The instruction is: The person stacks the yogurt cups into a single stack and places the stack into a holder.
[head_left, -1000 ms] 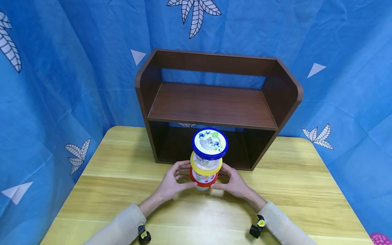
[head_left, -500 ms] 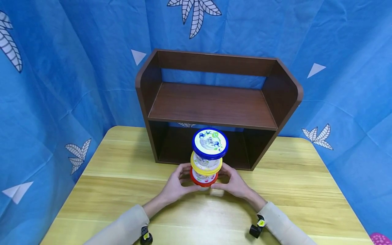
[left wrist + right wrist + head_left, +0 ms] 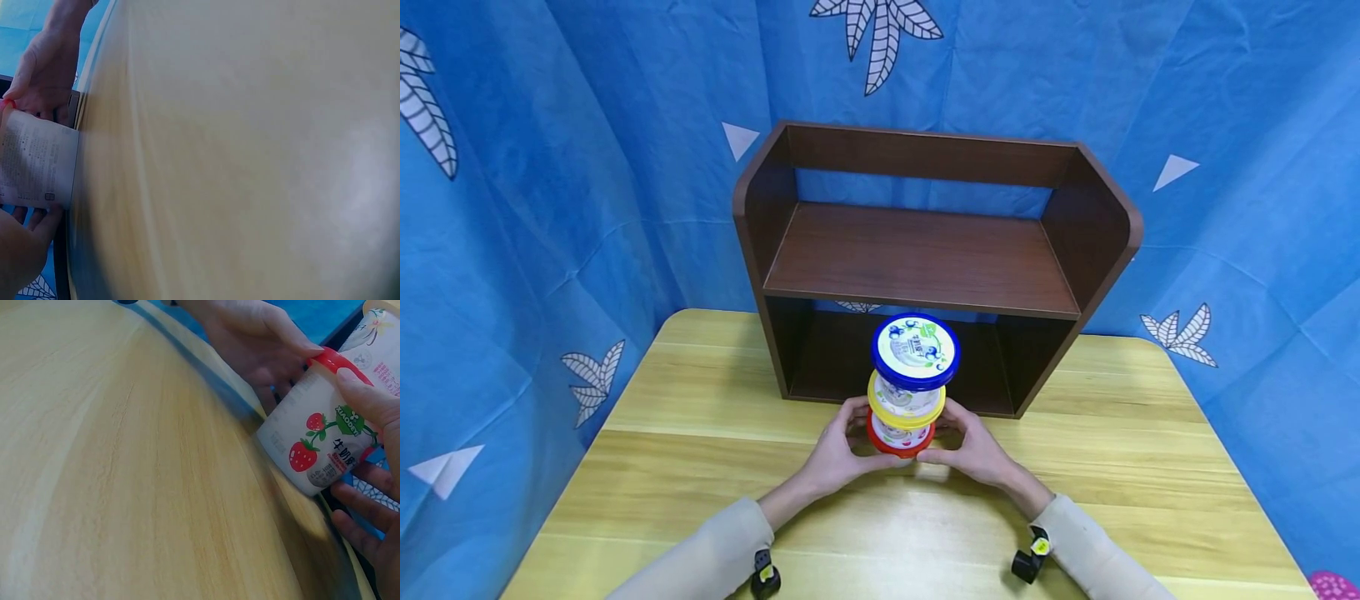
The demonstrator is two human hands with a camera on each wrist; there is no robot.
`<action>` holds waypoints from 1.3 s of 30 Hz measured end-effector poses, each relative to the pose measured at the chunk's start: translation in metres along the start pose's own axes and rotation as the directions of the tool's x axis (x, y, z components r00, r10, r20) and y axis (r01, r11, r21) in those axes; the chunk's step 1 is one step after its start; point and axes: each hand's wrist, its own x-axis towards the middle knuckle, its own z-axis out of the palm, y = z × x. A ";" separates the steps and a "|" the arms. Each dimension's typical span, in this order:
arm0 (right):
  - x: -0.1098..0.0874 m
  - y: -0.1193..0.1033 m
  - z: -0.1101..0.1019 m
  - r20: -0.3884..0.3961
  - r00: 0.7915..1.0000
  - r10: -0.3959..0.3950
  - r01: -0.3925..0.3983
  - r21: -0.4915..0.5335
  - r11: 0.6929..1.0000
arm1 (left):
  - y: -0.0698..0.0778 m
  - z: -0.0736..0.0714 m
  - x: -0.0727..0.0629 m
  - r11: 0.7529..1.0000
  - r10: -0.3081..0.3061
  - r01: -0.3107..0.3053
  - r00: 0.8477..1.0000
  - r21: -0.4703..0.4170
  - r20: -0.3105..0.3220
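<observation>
Three lidded paper tubs stand stacked upright in the head view, just in front of the shelf. On top is the blue-lidded tub (image 3: 916, 352), below it the yellow-lidded tub (image 3: 906, 406), and lowest the red-lidded tub (image 3: 901, 437) (image 3: 319, 437), printed with strawberries. My left hand (image 3: 837, 454) holds the red-lidded tub from the left, its thumb at the front along the red lid. From the right, my right hand (image 3: 976, 450) grips the same tub, thumb by the lid and fingers around the side. The far fingers are partly hidden behind the stack in the head view.
A dark brown two-tier shelf (image 3: 917, 254) stands on the back of the light wooden table (image 3: 700, 467), its lower compartment right behind the stack. Blue cloth (image 3: 625, 150) with white leaf prints hangs behind and on both sides. A black wrist camera (image 3: 1028, 557) sits at the right cuff.
My left hand has shifted to the right, and its thumb reaches further across the front of the red-lidded tub. The stack and my right hand have stayed almost still.
</observation>
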 end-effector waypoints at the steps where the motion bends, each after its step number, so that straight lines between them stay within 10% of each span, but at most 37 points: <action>1: 0.000 0.000 0.000 0.000 1.000 0.002 -0.002 0.001 1.000 | 0.000 0.000 0.000 1.000 -0.001 0.001 1.000 0.001 0.001; 39: -0.029 -0.006 -0.011 -0.128 0.992 -0.024 0.023 -0.011 1.000 | 0.001 0.005 0.004 0.999 -0.024 0.024 1.000 -0.026 -0.011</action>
